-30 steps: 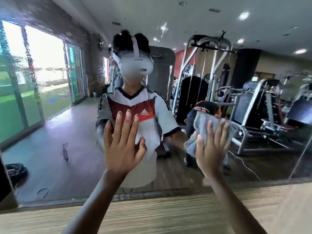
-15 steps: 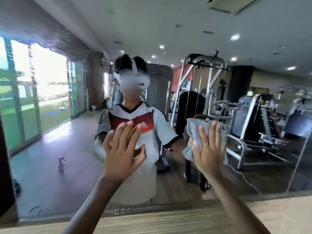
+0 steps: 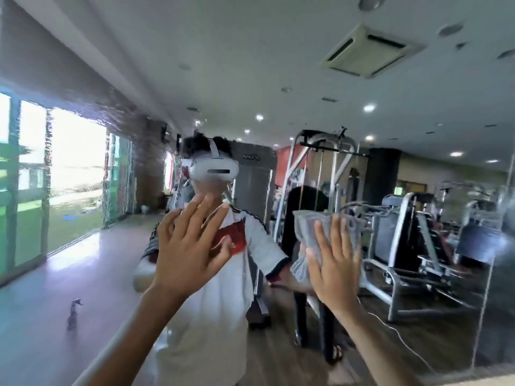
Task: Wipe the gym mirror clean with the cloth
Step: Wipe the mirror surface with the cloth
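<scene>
A large gym mirror (image 3: 83, 274) fills the view and reflects me, the floor and the machines. My right hand (image 3: 334, 263) presses a grey cloth (image 3: 306, 227) flat against the glass with straight, spread fingers, right of centre. The cloth shows above and to the left of that hand. My left hand (image 3: 189, 246) is raised beside it at centre, palm toward the glass, fingers straight and spread, holding nothing. Streaky wet marks blur the mirror's left part.
A wooden ledge (image 3: 498, 381) runs below the mirror at the lower right. A vertical seam (image 3: 490, 263) splits the mirror at the right. Reflected in the glass are weight machines (image 3: 404, 246), a spray bottle (image 3: 73, 313) on the floor and bright windows (image 3: 75, 151).
Both hands have slid upward on the mirror, the right one carrying the cloth with it. My view has tilted up, showing more ceiling and less of the ledge.
</scene>
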The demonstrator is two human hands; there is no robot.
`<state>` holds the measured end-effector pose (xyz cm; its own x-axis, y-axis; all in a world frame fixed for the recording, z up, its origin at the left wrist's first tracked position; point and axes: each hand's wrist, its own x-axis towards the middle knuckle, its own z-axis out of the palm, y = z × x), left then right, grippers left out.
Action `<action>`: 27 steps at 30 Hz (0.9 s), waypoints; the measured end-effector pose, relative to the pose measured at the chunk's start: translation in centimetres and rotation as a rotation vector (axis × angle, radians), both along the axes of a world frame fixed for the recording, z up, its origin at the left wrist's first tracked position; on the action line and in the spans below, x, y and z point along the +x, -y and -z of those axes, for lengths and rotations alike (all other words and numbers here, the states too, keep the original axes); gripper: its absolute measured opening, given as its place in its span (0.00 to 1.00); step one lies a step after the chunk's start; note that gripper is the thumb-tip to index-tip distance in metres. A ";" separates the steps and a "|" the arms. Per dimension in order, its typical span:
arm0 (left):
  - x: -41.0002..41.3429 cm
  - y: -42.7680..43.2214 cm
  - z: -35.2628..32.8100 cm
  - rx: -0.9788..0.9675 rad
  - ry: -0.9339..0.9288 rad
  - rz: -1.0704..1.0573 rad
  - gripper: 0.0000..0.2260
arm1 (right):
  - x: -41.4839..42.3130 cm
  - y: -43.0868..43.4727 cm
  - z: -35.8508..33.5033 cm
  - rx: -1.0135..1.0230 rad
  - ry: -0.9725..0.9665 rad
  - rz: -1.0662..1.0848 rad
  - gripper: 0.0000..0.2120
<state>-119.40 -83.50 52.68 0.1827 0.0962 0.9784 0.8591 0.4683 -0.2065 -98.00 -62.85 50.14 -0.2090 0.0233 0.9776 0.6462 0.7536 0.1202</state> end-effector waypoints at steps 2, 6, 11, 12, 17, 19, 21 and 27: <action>-0.3 0.3 -1.9 -0.006 -0.030 -0.009 0.23 | 0.0 -0.9 -5.0 -0.187 -0.209 0.031 0.27; 0.5 -0.2 -6.7 -0.010 -0.021 -0.016 0.23 | -2.5 1.2 -14.1 -0.217 -0.236 -0.020 0.29; 1.2 -0.7 -10.5 0.030 0.001 0.007 0.25 | -4.8 4.0 -12.4 0.157 0.098 -0.016 0.28; 1.1 -0.6 -10.8 0.038 -0.001 0.004 0.25 | -4.2 3.5 -10.4 0.223 0.181 -0.017 0.28; 0.5 -0.1 -12.0 0.028 -0.033 -0.020 0.23 | 0.3 -1.4 -10.7 0.039 0.033 -0.052 0.27; 0.7 -0.3 -13.3 0.043 -0.068 -0.031 0.22 | -0.3 -1.2 -15.6 -0.095 -0.135 -0.048 0.28; 0.9 -0.6 -14.8 0.035 -0.093 -0.034 0.21 | -2.2 0.3 -19.6 -0.141 -0.237 -0.057 0.28; 0.1 -0.2 -20.1 -0.010 -0.101 -0.054 0.24 | -4.4 3.2 -15.7 0.209 0.085 -0.024 0.27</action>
